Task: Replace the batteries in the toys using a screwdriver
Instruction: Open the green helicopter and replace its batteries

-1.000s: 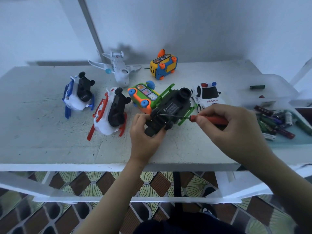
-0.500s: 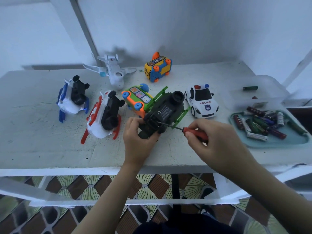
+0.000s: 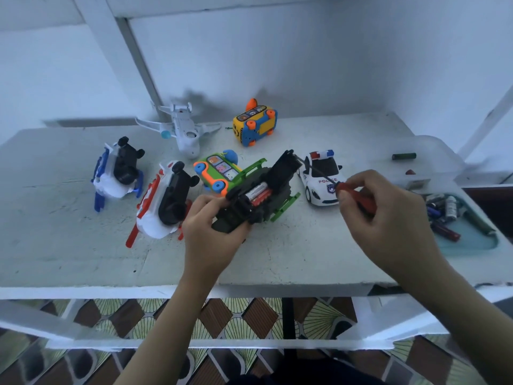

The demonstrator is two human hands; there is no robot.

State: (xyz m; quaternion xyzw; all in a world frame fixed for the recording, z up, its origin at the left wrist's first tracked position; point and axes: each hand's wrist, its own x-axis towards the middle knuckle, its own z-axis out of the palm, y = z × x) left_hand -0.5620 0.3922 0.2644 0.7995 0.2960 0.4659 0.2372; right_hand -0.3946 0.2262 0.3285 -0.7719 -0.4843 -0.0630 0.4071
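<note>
A black and green toy lies upside down at the middle of the white table. My left hand grips its near end. Its black battery cover stands lifted, and red and white batteries show in the compartment. My right hand holds a red-handled screwdriver, whose thin shaft reaches up to the raised edge of the cover.
A teal tray with several loose batteries sits at the right edge. A police car, a green and orange toy, two white and black toys, a white plane and a yellow toy stand around.
The battery cover was shut with the screwdriver tip on it; now it stands lifted and the batteries show. My right hand has moved right and up with the screwdriver.
</note>
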